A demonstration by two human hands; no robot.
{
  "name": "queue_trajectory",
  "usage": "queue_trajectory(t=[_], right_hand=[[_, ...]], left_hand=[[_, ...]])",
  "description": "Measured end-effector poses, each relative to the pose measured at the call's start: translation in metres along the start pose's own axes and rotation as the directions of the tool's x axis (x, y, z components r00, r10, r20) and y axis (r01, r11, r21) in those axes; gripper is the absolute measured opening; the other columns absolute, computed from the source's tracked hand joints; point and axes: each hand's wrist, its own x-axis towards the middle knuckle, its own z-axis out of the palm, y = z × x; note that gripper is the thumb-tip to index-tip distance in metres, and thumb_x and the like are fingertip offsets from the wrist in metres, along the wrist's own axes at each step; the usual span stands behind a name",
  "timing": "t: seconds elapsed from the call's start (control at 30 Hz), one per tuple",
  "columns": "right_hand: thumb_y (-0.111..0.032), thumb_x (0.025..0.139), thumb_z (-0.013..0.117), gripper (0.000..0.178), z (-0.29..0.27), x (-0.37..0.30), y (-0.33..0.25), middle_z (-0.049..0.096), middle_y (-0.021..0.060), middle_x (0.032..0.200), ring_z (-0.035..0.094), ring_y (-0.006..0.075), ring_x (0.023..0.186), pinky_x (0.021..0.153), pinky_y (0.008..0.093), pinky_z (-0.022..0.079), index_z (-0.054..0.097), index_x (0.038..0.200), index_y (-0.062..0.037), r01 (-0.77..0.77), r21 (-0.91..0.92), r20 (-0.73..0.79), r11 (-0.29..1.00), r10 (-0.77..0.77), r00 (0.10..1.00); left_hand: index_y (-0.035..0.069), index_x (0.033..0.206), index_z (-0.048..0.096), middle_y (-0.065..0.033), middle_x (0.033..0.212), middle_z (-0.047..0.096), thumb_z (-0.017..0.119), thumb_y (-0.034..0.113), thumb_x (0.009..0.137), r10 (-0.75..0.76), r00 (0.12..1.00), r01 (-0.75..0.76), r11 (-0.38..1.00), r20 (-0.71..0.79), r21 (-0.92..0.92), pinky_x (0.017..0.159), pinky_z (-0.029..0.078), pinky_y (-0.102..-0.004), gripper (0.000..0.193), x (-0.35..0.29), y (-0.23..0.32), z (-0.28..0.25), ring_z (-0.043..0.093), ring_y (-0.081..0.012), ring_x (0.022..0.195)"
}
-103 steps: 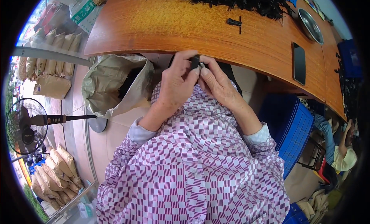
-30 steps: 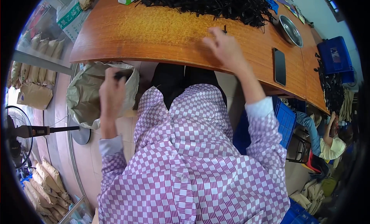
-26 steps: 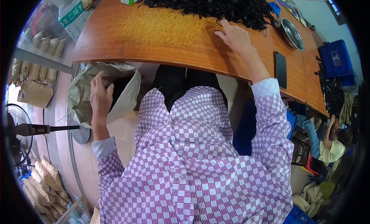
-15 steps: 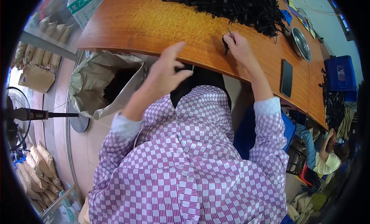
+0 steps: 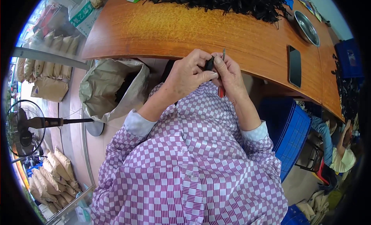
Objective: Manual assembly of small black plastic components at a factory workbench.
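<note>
Black fan (image 5: 26, 132), left, close against the dark picture border. Brown paper sacks (image 5: 54, 178), stacked, the lowest cut off. Pale open sack (image 5: 94, 87), standing beside the near edge of the wooden bench (image 5: 162, 31); dark contents, single pieces not distinguishable. Left hand (image 5: 186, 75), fingers curled, thumb and fingertips pinching a small black piece (image 5: 210, 64); piece held just off the bench's near edge, partly covered by fingers, exact shape hard to make out. Slim tool (image 5: 221, 92), red end below, metal tip above, middle hidden by the grip. Right hand (image 5: 232, 76), closed round the tool, close against the left; whether its thumb touches the piece cannot be told. Heap of black parts (image 5: 232, 2), far side, cut off by the top edge. Blue crate (image 5: 295, 132), partly under the bench. Dark phone (image 5: 294, 66), flat. Metal bowl (image 5: 307, 28). Seated person (image 5: 343, 158), far right, largely obscured.
</note>
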Motion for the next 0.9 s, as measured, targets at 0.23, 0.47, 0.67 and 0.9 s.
queue_trajectory(t=[0.23,0.47,0.67,0.9], right_hand=[[-0.034,0.1,0.045,0.034,0.004,-0.016,-0.004,0.044,-0.0035,0.063,0.035,0.0028,0.049,0.043,0.018,0.025,0.051,0.114,-0.0036,0.089,-0.116,0.087,0.989,-0.079,0.993],[-0.036,0.103,0.036,0.042,0.019,-0.028,-0.001,0.042,-0.0015,0.06,0.036,0.0042,0.049,0.044,0.0187,0.027,0.044,0.127,-0.002,0.145,-0.269,0.125,0.952,-0.115,0.985],[-0.028,0.103,0.038,0.039,0.031,-0.026,0.003,0.044,-0.0017,0.066,0.039,0.0048,0.053,0.047,0.0192,0.031,0.038,0.134,-0.0027,0.134,-0.27,0.206,0.953,-0.078,0.975],[-0.029,0.103,0.039,0.041,0.043,-0.026,0.002,0.044,-0.0037,0.069,0.037,0.0041,0.055,0.049,0.0178,0.029,0.038,0.137,-0.0053,0.101,-0.327,0.186,0.939,-0.041,0.982]], left_hand=[[-0.001,0.105,0.051,-0.0033,0.087,0.059,0.063,-0.003,0.085,-0.042,0.995,0.028,0.988,-0.089,-0.151,0.059,0.048,-0.0192,0.023,-0.009,0.001,0.004,0.056,-0.0045,0.07],[0.001,0.113,0.048,-0.0039,0.091,0.059,0.056,-0.008,0.087,0.047,0.983,-0.048,0.999,-0.178,-0.003,0.06,0.048,-0.0188,0.028,-0.023,0.002,-0.001,0.057,-0.0054,0.071],[0.0,0.119,0.047,-0.0054,0.096,0.06,0.053,-0.01,0.088,0.159,0.959,-0.133,0.984,-0.235,0.122,0.062,0.049,-0.0191,0.033,-0.031,-0.002,-0.005,0.058,-0.0053,0.076],[0.001,0.12,0.054,-0.007,0.097,0.063,0.054,-0.008,0.088,0.209,0.933,-0.13,0.954,-0.292,0.269,0.064,0.052,-0.0219,0.034,-0.036,0.003,-0.007,0.061,-0.0086,0.08]])
